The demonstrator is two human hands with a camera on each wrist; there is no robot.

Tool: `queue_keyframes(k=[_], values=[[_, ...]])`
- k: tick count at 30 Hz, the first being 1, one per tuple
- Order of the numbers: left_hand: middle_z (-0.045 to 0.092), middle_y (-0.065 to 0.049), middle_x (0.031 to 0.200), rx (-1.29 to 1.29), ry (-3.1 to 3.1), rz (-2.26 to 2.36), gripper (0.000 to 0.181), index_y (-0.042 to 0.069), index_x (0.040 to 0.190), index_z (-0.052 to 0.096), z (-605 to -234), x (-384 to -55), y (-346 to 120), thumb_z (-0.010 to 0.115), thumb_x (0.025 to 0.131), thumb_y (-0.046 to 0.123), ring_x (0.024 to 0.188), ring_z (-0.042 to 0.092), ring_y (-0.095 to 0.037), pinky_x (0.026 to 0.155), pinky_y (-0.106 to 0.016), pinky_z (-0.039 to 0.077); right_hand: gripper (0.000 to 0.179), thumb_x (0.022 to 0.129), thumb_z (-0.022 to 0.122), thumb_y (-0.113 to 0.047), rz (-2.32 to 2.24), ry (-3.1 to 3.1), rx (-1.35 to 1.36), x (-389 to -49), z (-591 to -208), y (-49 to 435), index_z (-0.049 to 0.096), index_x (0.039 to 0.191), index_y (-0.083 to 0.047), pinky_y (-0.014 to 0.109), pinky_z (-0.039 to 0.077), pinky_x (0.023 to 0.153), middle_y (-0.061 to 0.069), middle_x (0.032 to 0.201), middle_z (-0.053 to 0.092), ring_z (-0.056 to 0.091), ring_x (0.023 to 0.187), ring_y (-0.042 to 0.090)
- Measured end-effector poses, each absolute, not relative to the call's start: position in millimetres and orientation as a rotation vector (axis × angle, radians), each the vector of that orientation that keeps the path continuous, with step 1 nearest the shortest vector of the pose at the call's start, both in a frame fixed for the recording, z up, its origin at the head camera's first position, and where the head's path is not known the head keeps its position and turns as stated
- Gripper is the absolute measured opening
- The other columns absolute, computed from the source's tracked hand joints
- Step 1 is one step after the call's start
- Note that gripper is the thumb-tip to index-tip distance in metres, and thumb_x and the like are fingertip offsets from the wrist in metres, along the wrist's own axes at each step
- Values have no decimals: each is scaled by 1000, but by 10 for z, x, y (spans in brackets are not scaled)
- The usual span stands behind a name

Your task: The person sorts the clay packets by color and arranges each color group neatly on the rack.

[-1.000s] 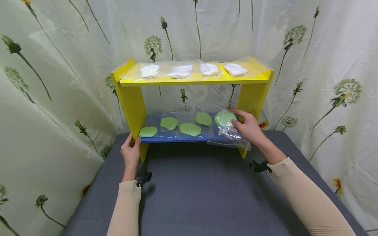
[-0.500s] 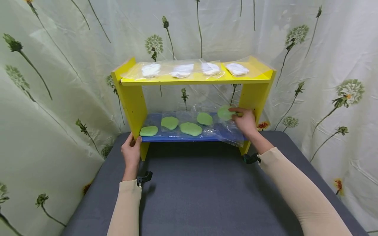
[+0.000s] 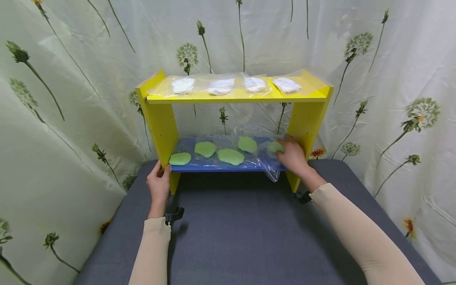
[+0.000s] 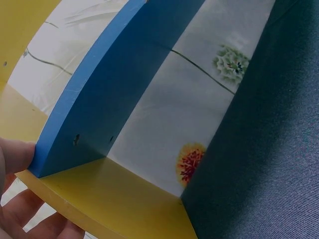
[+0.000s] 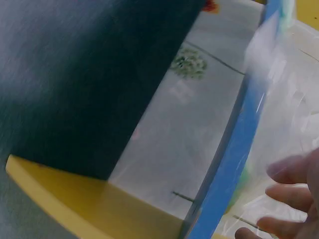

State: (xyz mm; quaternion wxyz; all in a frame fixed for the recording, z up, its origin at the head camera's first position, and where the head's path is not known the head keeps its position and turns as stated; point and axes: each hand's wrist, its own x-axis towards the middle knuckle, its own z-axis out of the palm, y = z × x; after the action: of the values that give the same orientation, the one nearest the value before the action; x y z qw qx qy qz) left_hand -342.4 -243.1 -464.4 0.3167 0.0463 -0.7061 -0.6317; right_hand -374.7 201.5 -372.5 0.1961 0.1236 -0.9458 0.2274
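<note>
My left hand (image 3: 158, 184) grips the lower left of a small yellow shelf unit (image 3: 160, 130). In the left wrist view the thumb (image 4: 17, 157) lies by the end of the blue board (image 4: 94, 94), with fingers behind the side panel. At the right end of that board, my right hand (image 3: 293, 156) reaches over a flat green piece (image 3: 275, 147) in a clear plastic bag (image 3: 267, 164), partly covering it. The bag's loose end hangs over the board's front edge. Spread fingers (image 5: 291, 196) show in the right wrist view, pinching nothing.
Several more flat green pieces (image 3: 230, 156) in clear bags lie along the blue board. Bagged white pieces (image 3: 221, 86) sit in a row on the yellow top. The unit stands on a dark cloth-covered table (image 3: 231, 221), with a floral curtain (image 3: 117, 79) behind.
The right green piece was lifted and tilted half a second ago and is now lower on the board. Its bag end has swung left; my right hand came down. My left hand stayed put.
</note>
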Motion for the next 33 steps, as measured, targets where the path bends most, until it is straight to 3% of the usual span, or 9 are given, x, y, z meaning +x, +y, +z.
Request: queue_keyframes(k=[2, 4, 6, 8, 11, 15, 22, 33], values=[[59, 3, 118, 125, -1862, -1661, 38, 41, 120, 56, -4643, -3419, -2429, 63, 84, 31, 101, 57, -15, 87, -39, 45, 42, 87, 52, -16, 578, -2682, 395, -3714, -3742, 2021, 52, 129, -7, 43, 42, 58, 18, 134, 42, 57, 81, 33], [59, 3, 118, 126, -1867, -1659, 38, 42, 120, 56, -4643, -3419, -2425, 64, 84, 31, 101, 57, -15, 87, -38, 46, 40, 90, 50, -18, 529, -2722, 452, -3678, -3759, 2032, 53, 128, -7, 38, 40, 51, 17, 127, 49, 52, 59, 26], [59, 2, 118, 121, -1865, -1662, 38, 40, 120, 56, -4641, -3420, -2417, 64, 84, 30, 101, 57, -16, 87, -39, 46, 37, 93, 48, -20, 487, -2764, 485, -3646, -3777, 2045, 54, 128, -8, 34, 38, 50, 14, 122, 53, 46, 51, 20], [58, 1, 119, 114, -1859, -1668, 39, 39, 121, 56, -4642, -3421, -2415, 63, 85, 29, 101, 57, -18, 87, -40, 45, 37, 95, 44, -22, 421, -2801, 514, -3627, -3800, 2056, 52, 129, -8, 34, 39, 54, 16, 123, 52, 47, 56, 20], [58, -1, 120, 112, -1849, -1680, 38, 37, 122, 56, -4637, -3418, -2418, 63, 85, 28, 102, 56, -20, 88, -42, 44, 39, 97, 41, -23, 311, -2832, 542, -3627, -3834, 2060, 49, 132, -8, 41, 44, 68, 20, 129, 47, 56, 80, 29], [58, 1, 119, 114, -1851, -1674, 38, 39, 121, 56, -4629, -3409, -2427, 63, 85, 30, 101, 56, -18, 87, -42, 45, 42, 97, 40, -24, 151, -2830, 579, -3627, -3861, 2026, 46, 133, -5, 49, 38, 86, 21, 126, 48, 48, 105, 36], [58, 3, 119, 113, -1869, -1663, 39, 42, 121, 54, -4636, -3418, -2429, 63, 84, 32, 101, 56, -16, 88, -40, 45, 44, 97, 41, -29, 91, -2848, 500, -3570, -3851, 1949, 45, 134, -7, 52, 25, 100, 20, 129, 45, 37, 119, 38], [58, 3, 119, 134, -1852, -1678, 38, 41, 121, 55, -4640, -3410, -2419, 63, 85, 31, 102, 56, -16, 87, -40, 45, 44, 97, 39, -27, 177, -2879, 490, -3553, -3869, 1953, 41, 137, -8, 54, 17, 102, 22, 135, 38, 28, 126, 38]])
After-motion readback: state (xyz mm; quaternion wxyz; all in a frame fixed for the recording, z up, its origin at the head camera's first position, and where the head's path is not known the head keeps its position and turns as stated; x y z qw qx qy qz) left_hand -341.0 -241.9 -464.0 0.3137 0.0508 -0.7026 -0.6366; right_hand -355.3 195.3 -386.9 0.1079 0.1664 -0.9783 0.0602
